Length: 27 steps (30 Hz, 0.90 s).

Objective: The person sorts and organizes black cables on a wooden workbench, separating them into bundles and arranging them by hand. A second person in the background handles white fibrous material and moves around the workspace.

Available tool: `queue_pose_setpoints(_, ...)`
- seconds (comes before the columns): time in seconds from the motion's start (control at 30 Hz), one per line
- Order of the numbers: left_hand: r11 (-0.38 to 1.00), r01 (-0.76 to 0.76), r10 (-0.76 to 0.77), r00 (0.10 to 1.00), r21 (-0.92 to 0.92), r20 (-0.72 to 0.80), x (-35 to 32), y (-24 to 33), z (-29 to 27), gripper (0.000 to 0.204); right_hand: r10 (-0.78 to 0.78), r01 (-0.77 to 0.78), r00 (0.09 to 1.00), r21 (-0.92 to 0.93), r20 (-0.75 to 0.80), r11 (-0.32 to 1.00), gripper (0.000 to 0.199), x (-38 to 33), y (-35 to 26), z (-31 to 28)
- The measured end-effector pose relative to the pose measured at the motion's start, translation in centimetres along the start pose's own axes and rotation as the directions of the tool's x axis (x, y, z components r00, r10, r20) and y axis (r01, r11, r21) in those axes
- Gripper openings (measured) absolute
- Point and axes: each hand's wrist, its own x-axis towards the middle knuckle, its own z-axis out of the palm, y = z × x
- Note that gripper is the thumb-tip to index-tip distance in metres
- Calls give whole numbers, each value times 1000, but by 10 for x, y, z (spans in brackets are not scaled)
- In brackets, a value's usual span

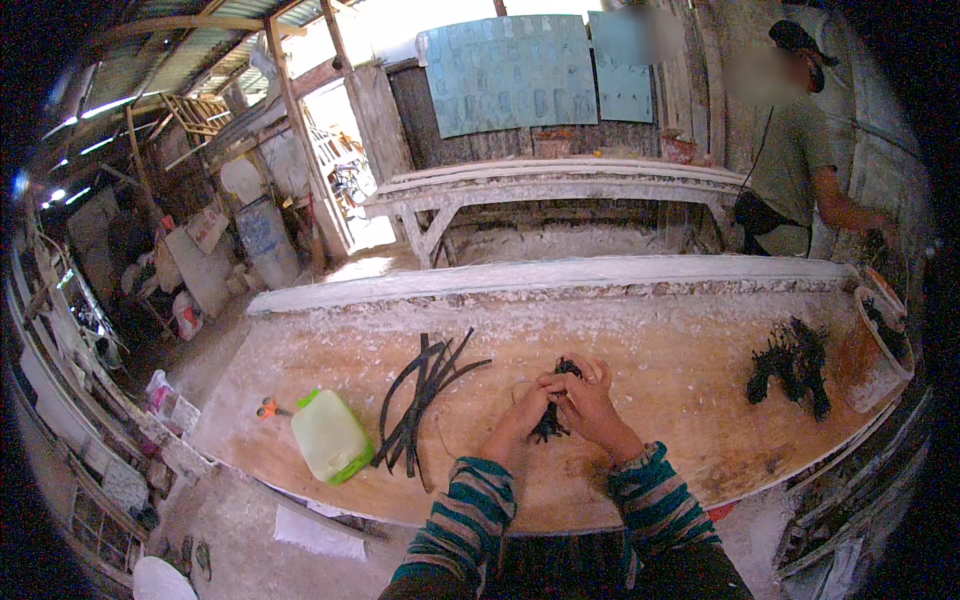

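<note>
My left hand and my right hand meet over the wooden tabletop, fingers closed together on a small black stringy bundle. Its dark strands stick out above and below the fingers; the rest is covered by my hands. To the left of my hands, several long black strips lie crossed in a loose pile. Beyond them sits a translucent pale container with green ends, and orange-handled scissors rest beside it. More black stringy bundles lie together on the right of the table.
A whitish-stained bucket with dark material inside lies tilted at the table's right end. A raised white ledge runs along the far edge. Behind it stands a long white-stained bench. Another person is at the far right.
</note>
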Motion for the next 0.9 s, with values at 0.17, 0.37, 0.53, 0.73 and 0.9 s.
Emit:
queue_pose_setpoints(0.17, 961, 0, 37, 991, -278, 127, 2, -18, -4, 34, 17, -17, 1000, -26, 11, 1000, 19, 1, -3, -3)
queue_pose_setpoints(0.37, 931, -66, 69, 998, -360, -6, 13, -40, -1, 38, 47, -47, 998, 27, -33, 999, 19, -1, -2, -3)
queue_pose_setpoints(0.53, 924, -107, 91, 994, -367, -61, 15, -47, -1, 41, -60, 53, 993, -72, -101, 996, 17, -2, 1, -1)
queue_pose_setpoints(0.73, 918, -111, 76, 991, -380, -108, 17, -43, 5, 46, -71, 53, 990, -140, -126, 989, 14, -1, -4, -3)
queue_pose_setpoints(0.9, 865, -65, 35, 997, -497, -70, 17, -39, 7, 41, -76, 57, 988, -136, -137, 989, 18, -1, -1, -3)
